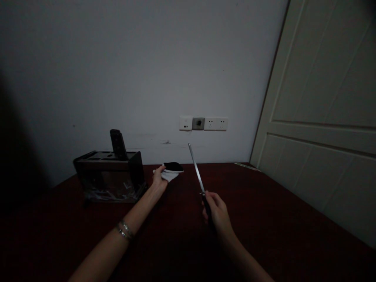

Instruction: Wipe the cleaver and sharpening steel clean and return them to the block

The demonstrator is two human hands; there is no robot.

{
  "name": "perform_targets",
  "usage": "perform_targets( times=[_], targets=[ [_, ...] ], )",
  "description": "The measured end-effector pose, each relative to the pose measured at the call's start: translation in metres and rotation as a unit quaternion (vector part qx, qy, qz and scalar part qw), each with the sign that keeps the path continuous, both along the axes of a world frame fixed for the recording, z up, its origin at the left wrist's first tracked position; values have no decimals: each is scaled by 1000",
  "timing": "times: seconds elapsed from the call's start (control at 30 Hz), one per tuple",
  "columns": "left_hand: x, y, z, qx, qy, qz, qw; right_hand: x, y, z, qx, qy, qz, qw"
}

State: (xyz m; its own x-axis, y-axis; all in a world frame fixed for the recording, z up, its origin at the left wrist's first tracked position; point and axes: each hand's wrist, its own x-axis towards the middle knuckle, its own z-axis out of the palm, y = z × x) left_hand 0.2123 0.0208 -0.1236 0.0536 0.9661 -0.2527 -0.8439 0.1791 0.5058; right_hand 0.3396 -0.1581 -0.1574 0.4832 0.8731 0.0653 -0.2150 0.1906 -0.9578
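My right hand (216, 209) is closed round the dark handle of a long thin steel rod (196, 168), which points up and away toward the wall. My left hand (160, 178) reaches forward and grips a white cloth (170, 175) with a dark object (173, 167) lying on it, on the dark red table (264, 211). Bracelets (125, 230) circle my left wrist. Just left of that hand stands a dark knife block (110, 174) with one black handle (118, 144) sticking up from its top.
A row of wall sockets (203, 123) sits on the grey wall behind the table. A pale panelled door (323, 117) stands along the table's right side. A thin flat strip (246, 167) lies at the table's far right corner. The room is dim.
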Motion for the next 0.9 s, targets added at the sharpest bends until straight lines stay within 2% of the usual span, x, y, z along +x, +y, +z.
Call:
perform_targets(
  times=[0.1,0.2,0.27,0.3,0.37,0.4,0.47,0.53,0.63,0.7,0.77,0.9],
  targets=[
    [2,-3,4,28,42,19,999,2,3,-3,-1,-9,0,1000],
    [2,-9,15,83,75,46,993,2,4,-5,3,-20,4,1000],
    [1,-12,25,158,128,117,972,1,3,-6,6,-29,7,1000],
    [0,-14,31,207,164,165,950,0,2,-7,4,-33,9,999],
    [-4,-18,42,316,241,255,881,-1,1,-8,-3,-37,14,999],
    [-6,-20,47,369,276,280,842,-2,1,-9,-5,-40,17,999],
    [-9,-25,53,469,352,289,757,-4,0,-11,-6,-45,22,999],
    [-10,-28,54,557,430,253,664,-5,0,-11,-3,-49,24,998],
    [-10,-30,47,668,515,158,514,-6,1,-10,2,-51,16,999],
    [-8,-32,40,716,533,102,439,-5,1,-8,6,-50,8,999],
    [-7,-36,36,738,538,62,403,-3,2,-6,8,-47,1,999],
    [-7,-55,32,752,551,-28,362,1,3,-4,9,-38,-1,999]
  ],
)
